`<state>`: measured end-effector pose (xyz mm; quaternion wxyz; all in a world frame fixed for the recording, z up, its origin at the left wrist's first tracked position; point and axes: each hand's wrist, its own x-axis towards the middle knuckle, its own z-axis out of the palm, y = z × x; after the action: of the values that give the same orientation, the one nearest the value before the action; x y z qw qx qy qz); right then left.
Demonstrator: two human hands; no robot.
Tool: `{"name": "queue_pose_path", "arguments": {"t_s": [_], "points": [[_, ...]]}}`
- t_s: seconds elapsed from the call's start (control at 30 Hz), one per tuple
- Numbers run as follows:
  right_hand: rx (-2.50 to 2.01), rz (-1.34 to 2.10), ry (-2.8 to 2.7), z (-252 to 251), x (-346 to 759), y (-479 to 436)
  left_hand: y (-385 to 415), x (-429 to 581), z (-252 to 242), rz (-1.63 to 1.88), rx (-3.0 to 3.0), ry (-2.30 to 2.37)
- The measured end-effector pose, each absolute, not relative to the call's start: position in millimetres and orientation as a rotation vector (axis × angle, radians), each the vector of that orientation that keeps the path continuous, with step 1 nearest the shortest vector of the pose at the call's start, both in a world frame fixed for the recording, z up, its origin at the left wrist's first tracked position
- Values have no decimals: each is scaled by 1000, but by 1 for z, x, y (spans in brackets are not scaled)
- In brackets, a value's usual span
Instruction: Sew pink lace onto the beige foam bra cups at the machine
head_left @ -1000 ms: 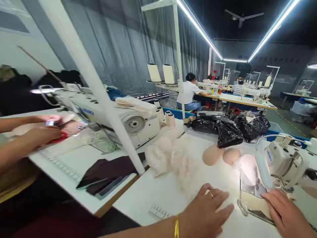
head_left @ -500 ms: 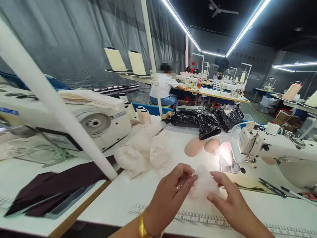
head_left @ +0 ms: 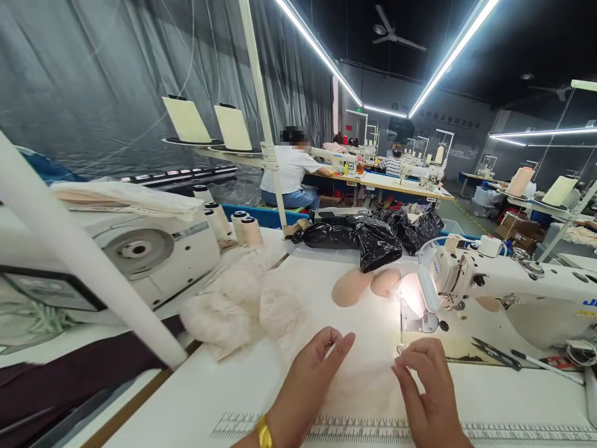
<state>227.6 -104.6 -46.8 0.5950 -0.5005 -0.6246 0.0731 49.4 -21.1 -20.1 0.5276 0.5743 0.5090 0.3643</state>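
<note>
Between my hands a sheer pale fabric piece (head_left: 361, 389) is spread low over the white table, and its outline almost melts into the tabletop. My left hand (head_left: 314, 376), with a gold bracelet at the wrist, is closed in a pinch at the fabric's left side. On the right side my right hand (head_left: 426, 389) pinches too, with a small curled bit of edge showing at its fingertips. A printed ruler strip (head_left: 359, 429) runs under both hands. Beyond them, beige oval pads (head_left: 351, 287) lie left of the lit sewing machine (head_left: 454, 274).
Crumpled cream lace fabric (head_left: 228, 305) lies to the left, by a second sewing machine (head_left: 153, 249) and a slanted white pole (head_left: 88, 261). Black plastic bags (head_left: 377, 242) sit at the back. Scissors (head_left: 497, 353) lie at right. A co-worker (head_left: 291, 168) sits farther off.
My hands have moved apart, and the fabric that was bunched up between them is now lower and flatter. The view has turned slightly to the right.
</note>
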Motion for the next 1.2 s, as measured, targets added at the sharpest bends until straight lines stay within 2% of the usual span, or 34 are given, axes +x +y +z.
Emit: {"name": "queue_pose_path", "arguments": {"t_s": [0.07, 0.13, 0.23, 0.33, 0.47, 0.63, 0.87, 1.2], "points": [[-1172, 266, -1391, -47, 224, -108, -17, 47, -21, 809, 1392, 1185], [-1234, 519, -1258, -48, 225, -107, -7, 46, -20, 714, 1546, 1157], [-1304, 809, -1068, -50, 233, -94, 21, 53, -14, 667, 2060, 1121], [-1333, 842, -1039, -57, 245, -76, 61, 80, -8, 727, 2494, 950], [-1343, 832, -1059, -70, 256, -62, 108, 131, -10, 698, 2581, 838], [-1375, 796, -1097, -78, 257, -62, 129, 155, -15, 774, 2460, 914], [-1305, 826, -1028, -78, 255, -61, 109, 110, 2, 989, 1926, 1036], [-1196, 1011, -900, -61, 267, -69, 38, 67, -13, 734, 1386, 850]]}}
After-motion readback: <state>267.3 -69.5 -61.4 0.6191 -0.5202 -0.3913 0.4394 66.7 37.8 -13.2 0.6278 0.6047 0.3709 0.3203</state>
